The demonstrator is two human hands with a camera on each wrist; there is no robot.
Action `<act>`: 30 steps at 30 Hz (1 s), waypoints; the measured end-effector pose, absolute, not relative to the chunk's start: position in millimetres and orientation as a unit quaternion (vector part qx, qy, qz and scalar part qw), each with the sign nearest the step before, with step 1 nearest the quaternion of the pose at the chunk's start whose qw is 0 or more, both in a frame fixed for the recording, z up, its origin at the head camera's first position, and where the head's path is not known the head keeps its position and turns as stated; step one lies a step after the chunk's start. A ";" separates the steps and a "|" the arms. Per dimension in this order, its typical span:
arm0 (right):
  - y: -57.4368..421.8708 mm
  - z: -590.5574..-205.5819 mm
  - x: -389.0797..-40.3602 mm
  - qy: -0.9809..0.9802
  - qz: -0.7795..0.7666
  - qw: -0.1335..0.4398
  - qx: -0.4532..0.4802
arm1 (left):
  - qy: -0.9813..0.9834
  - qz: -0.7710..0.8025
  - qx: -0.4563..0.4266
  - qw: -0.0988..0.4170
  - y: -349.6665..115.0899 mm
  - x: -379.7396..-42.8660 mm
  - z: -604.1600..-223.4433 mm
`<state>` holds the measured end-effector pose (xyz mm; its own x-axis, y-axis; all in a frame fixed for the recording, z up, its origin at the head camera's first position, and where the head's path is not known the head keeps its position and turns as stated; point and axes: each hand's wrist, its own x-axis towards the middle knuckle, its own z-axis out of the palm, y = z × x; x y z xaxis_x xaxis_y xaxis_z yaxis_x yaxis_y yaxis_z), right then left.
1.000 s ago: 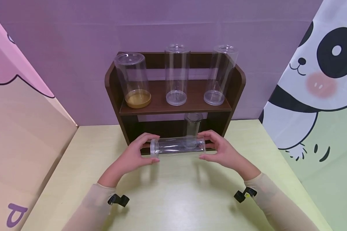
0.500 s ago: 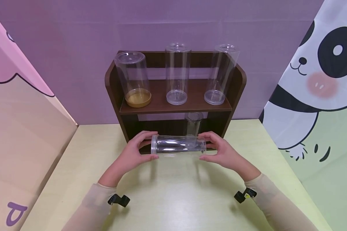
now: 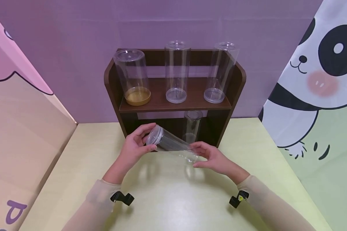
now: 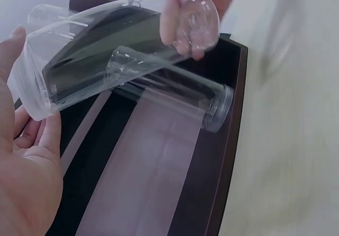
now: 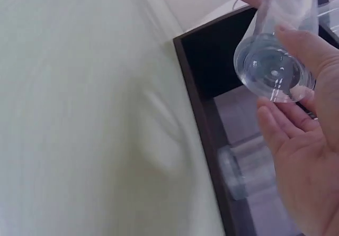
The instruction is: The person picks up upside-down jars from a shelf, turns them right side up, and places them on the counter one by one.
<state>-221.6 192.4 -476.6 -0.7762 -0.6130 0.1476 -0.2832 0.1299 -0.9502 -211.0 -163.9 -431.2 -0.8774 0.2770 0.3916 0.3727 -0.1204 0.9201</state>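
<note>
Between my two hands a clear plastic cylinder jar [image 3: 173,141] hangs tilted over the table, its lidded end up at the left and its other end lower at the right. My left hand [image 3: 136,144] grips the lid end, thumb in front and fingers behind. At the lower end my right hand [image 3: 212,158] holds the jar with curled fingers and thumb. In the right wrist view the jar's round end [image 5: 275,69] shows between thumb and fingers. The left wrist view shows the whole jar [image 4: 111,51] spanning from hand to hand.
A dark brown two-tier shelf [image 3: 174,109] stands behind the hands. On top are a jar with a gold base [image 3: 137,96] and two clear jars [image 3: 176,94], [image 3: 214,94]. Another clear jar [image 3: 192,125] stands on the lower tier at right. The pale table [image 3: 173,192] lies in front.
The jar was level and is now tilted, its left end raised and its right end lowered. My right hand has moved down and left; the left hand has risen slightly.
</note>
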 end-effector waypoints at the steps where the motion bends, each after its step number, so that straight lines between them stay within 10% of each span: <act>1: 191.0 -478.6 -222.0 0.734 -0.590 0.147 -0.303 | -0.655 -0.713 -0.246 0.036 -162.6 -211.4 -430.6; 30: 146.9 -505.6 -213.4 0.762 -0.546 0.133 -0.321 | -0.677 -0.664 -0.318 0.000 -117.4 -205.8 -418.4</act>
<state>-213.4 146.9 -505.6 -0.7579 -0.6354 0.1477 -0.3439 0.1968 -0.9181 -205.8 -117.4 -418.4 -0.7972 0.4307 0.4230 0.4316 -0.0833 0.8982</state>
